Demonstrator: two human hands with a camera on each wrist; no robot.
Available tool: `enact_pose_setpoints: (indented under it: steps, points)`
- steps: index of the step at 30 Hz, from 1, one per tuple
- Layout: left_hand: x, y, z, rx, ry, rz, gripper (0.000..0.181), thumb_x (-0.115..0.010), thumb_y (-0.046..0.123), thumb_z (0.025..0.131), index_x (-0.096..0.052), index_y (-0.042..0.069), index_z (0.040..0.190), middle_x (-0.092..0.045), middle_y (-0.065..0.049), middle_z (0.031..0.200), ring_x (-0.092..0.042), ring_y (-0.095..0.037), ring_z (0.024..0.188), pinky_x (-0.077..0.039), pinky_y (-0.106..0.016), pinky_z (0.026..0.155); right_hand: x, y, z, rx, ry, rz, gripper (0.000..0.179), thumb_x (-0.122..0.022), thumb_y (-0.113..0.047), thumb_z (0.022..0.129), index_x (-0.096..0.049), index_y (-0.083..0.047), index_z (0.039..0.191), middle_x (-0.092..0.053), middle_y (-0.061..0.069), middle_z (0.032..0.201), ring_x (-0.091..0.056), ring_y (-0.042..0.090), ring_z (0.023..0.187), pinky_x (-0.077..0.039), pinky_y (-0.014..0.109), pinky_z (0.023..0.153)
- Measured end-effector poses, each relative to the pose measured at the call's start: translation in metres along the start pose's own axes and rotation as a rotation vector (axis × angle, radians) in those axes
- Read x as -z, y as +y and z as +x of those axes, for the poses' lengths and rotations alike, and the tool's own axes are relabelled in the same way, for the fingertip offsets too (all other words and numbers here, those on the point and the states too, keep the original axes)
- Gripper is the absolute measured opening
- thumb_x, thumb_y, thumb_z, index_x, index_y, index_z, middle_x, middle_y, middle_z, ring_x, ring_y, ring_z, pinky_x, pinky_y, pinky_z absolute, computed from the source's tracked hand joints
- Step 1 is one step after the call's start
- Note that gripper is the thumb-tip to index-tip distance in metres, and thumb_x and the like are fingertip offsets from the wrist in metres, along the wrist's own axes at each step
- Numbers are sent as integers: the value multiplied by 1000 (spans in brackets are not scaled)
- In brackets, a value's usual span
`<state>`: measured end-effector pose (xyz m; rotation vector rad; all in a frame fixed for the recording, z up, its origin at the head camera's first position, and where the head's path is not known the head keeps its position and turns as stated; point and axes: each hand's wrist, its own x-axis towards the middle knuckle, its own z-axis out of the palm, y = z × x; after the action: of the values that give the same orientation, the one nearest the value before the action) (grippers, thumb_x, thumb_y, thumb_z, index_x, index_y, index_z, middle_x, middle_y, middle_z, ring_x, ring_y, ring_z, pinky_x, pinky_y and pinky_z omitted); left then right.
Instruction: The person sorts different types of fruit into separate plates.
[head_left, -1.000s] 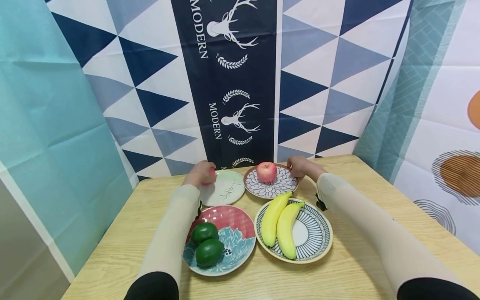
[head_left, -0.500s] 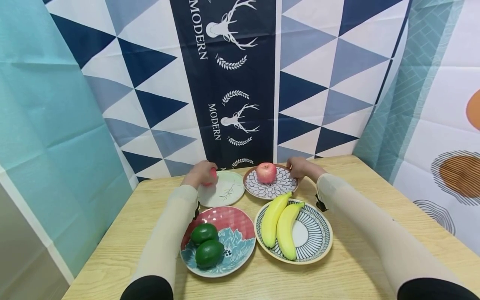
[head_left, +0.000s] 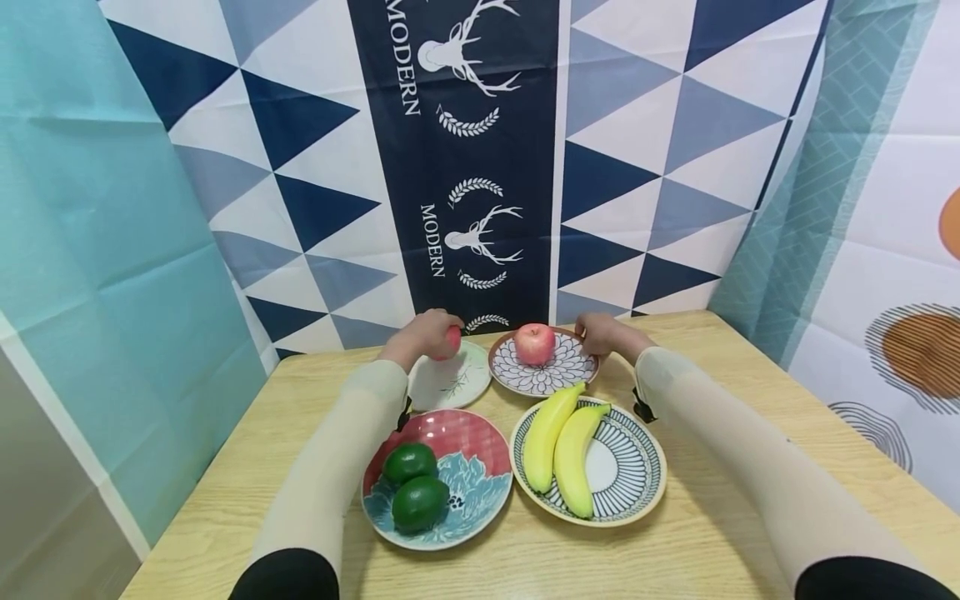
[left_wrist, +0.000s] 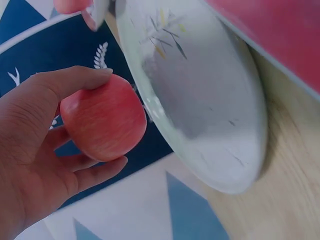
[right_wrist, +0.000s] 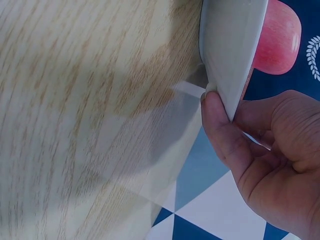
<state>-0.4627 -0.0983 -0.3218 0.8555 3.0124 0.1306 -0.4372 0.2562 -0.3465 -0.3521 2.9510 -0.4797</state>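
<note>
My left hand (head_left: 427,335) grips a red apple (left_wrist: 104,118) between thumb and fingers, above the pale green-white plate (head_left: 450,382) with a leaf sprig. In the left wrist view the apple is apart from that plate's surface. My right hand (head_left: 600,335) pinches the right rim of a brown-edged plate with a flower pattern (head_left: 517,379); the right wrist view shows its thumb on the upper side and a finger underneath. A second apple (head_left: 535,344) sits on this flower-patterned plate.
Nearer on the wooden table (head_left: 247,467) stands a red and blue plate (head_left: 480,442) with two green avocados (head_left: 420,503). Right of it, a blue-lined plate (head_left: 630,467) bears two bananas (head_left: 573,458). A patterned cloth (head_left: 480,167) hangs behind the table.
My left hand has lifted the apple and moved it rightward over the pale plate. My right hand stays at the flower-patterned plate's rim.
</note>
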Motion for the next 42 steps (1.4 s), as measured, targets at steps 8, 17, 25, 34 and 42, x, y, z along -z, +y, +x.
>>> enact_pose_setpoints:
  steps: [8, 17, 25, 34, 42]
  points:
    - [5, 31, 7, -89, -22, 15, 58, -78, 24, 87, -66, 19, 143, -63, -11, 134, -58, -30, 114, -54, -43, 94, -2, 1, 3, -7, 3, -13, 33, -75, -1, 87, -62, 9, 115, -65, 23, 103, -62, 34, 92, -56, 29, 62]
    - [6, 60, 15, -196, -10, 36, 53, -77, 26, 90, -68, 20, 142, -65, -8, 131, -59, -26, 110, -55, -39, 92, -2, 1, 1, -8, -2, -18, 33, -74, -1, 88, -62, 9, 117, -64, 23, 103, -62, 33, 91, -56, 28, 61]
    - [7, 87, 14, -236, -18, 22, 53, -79, 23, 89, -69, 21, 141, -65, -5, 127, -58, -22, 109, -53, -36, 92, -2, 6, 5, 5, -7, 6, 27, -74, -1, 87, -63, 6, 111, -64, 22, 101, -63, 33, 89, -57, 29, 62]
    - [4, 117, 17, -336, -43, 69, 57, -80, 28, 90, -66, 20, 144, -64, -7, 132, -59, -21, 113, -54, -31, 94, 0, 1, 3, 2, 6, -48, 30, -75, -2, 87, -64, 7, 113, -65, 21, 103, -60, 35, 96, -55, 40, 81]
    - [-3, 136, 22, -402, -61, 81, 60, -81, 24, 89, -64, 19, 145, -62, -5, 143, -56, -20, 126, -50, -31, 101, -1, 0, 1, 12, 1, -64, 32, -74, -1, 87, -64, 9, 115, -66, 21, 102, -61, 34, 94, -56, 38, 78]
